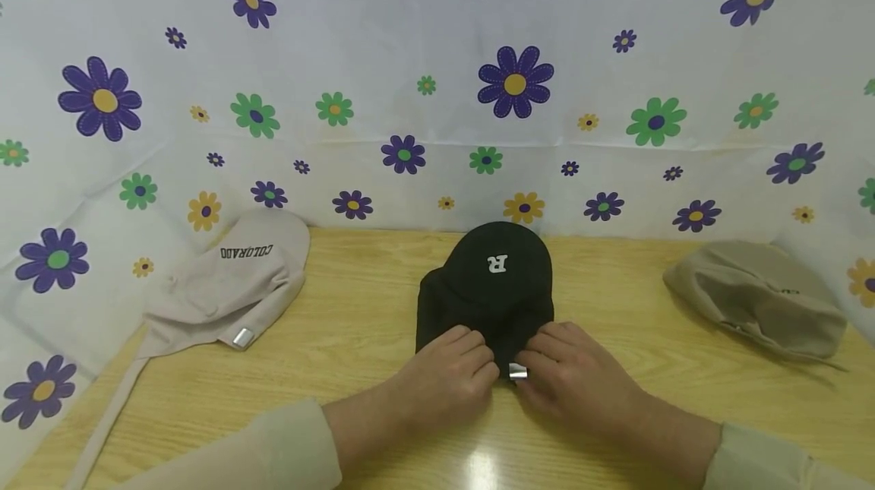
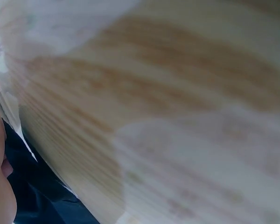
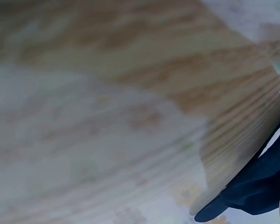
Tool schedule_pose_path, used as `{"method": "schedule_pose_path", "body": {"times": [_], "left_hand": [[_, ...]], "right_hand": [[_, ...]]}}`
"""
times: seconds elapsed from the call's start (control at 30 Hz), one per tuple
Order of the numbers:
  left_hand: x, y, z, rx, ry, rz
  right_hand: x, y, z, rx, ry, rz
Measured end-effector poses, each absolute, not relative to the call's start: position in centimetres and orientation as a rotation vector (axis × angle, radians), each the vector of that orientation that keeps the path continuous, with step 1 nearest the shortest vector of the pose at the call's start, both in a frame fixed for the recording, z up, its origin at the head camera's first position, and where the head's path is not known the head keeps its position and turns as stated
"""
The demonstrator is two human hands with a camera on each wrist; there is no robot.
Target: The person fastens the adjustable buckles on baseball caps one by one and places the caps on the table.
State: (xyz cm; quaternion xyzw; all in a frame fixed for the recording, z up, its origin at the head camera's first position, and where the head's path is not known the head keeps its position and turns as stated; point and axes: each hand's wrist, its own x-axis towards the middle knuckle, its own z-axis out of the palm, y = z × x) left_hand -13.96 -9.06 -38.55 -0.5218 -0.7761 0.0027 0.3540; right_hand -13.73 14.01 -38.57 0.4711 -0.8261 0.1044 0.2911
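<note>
Cloth formed the round-brimmed black cap (image 1: 481, 296), which lay central on the glossy wood-grained table (image 1: 362, 308); your left hand (image 1: 447, 374) and right hand (image 1: 581, 374), fingers curled, pinched its near edge.

Left sleeve (image 1: 273, 448): pale beige-green, plain, wide-cuffed. Right sleeve (image 1: 755, 461): same pale beige-green, also wide-cuffed.

Flowered backdrop (image 1: 437, 34), perhaps cloth, behind yellowish table (image 1: 362, 296).
</note>
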Motion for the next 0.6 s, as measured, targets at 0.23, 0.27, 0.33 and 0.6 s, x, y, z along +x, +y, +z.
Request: {"method": "schedule_pose_path", "body": {"times": [0.23,0.27,0.33,0.6], "left_hand": [[-13.87,-9.02,-38.63,-1.359,-1.967,0.007],[-13.9,-9.02,-38.64,-1.361,-1.959,0.012],[-13.96,-9.03,-38.62,-1.362,-1.956,0.013],[-13.92,-9.11,-38.55,-1.379,-1.953,0.018]], "right_hand": [[-13.61,14.04,-38.62,1.277,-2.185,0.297],[-13.62,14.03,-38.6,1.28,-2.181,0.299],[-13.64,14.01,-38.56,1.282,-2.182,0.299],[-13.66,13.97,-38.53,1.282,-2.175,0.295]]}}
